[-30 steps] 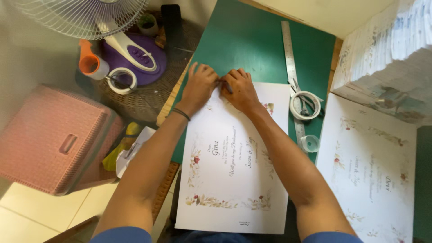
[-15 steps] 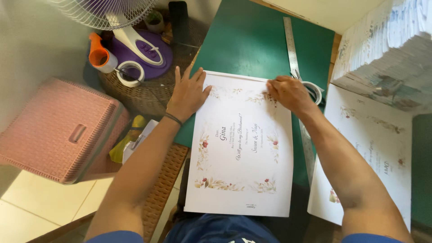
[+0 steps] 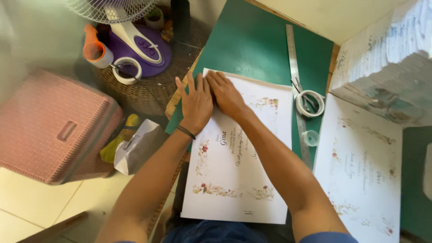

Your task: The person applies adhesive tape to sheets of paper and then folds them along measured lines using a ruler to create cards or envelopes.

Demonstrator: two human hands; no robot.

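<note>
Both palms lie flat, fingers spread, gripping nothing: the left hand (image 3: 195,104) and right hand (image 3: 226,93) press side by side on the top left corner of the floral printed sheet (image 3: 238,180), which looks squared up but uncut. It rests on a green cutting mat (image 3: 256,45) beside a steel ruler (image 3: 294,76), tape roll (image 3: 309,103) and paper stack (image 3: 387,63), over a tiled floor (image 3: 27,202)

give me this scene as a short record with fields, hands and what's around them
left hand: flat on the top left corner of the printed sheet
right hand: flat beside it, touching it
sheet: floral border, lies on a green mat
right of sheet: metal ruler, tape roll
far right: paper stack
left: pink box, fan base
</note>
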